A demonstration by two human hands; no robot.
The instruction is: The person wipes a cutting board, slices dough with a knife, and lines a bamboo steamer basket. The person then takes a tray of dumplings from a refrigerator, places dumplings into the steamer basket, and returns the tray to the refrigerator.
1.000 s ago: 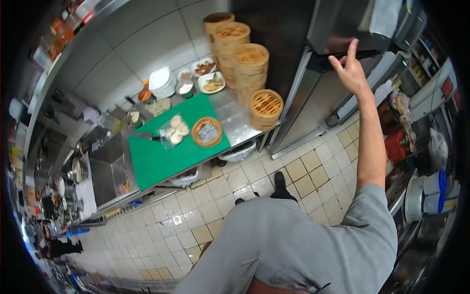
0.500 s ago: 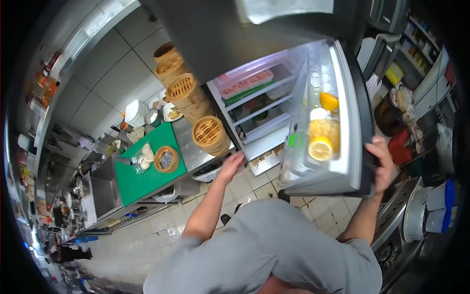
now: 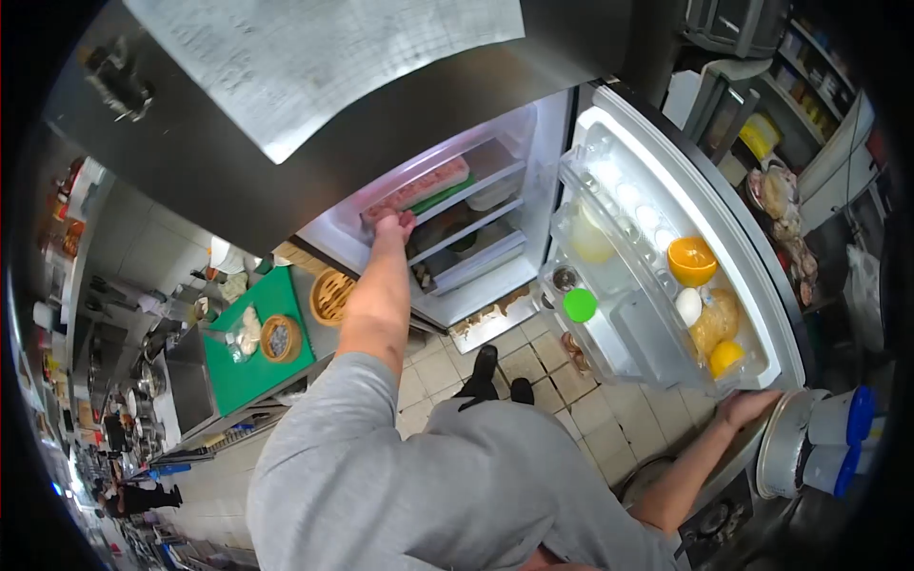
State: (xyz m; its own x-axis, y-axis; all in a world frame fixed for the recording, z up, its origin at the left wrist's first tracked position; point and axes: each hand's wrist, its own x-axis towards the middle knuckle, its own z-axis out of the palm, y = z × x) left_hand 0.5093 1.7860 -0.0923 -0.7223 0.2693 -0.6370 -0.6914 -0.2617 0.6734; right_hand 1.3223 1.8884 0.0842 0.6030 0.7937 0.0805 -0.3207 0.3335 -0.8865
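Note:
My left hand point(image 3: 392, 226) reaches into the open fridge at the upper shelf. Its fingers are curled at the near end of a long tray of pink meat point(image 3: 430, 183); the fingertips are partly hidden. A green item point(image 3: 443, 194) lies beside that tray. My right hand point(image 3: 747, 409) is at the lower outer edge of the swung-out fridge door point(image 3: 776, 314), with its fingers bent around the edge. Door racks hold a halved orange point(image 3: 692, 261), a white egg-like item point(image 3: 688, 306), a lemon point(image 3: 726, 358) and a green-capped container point(image 3: 580, 305).
Left of the fridge, a counter carries a green cutting board point(image 3: 233, 376) and bamboo steamers point(image 3: 330, 297). White tubs with blue lids point(image 3: 830, 443) and a large pot point(image 3: 783, 445) stand at my right. A person in dark clothes point(image 3: 143, 500) is far off.
My left hand has gone from beside the counter into the fridge, up to the meat tray. The door has swung wider to the right, with my right hand still at its edge.

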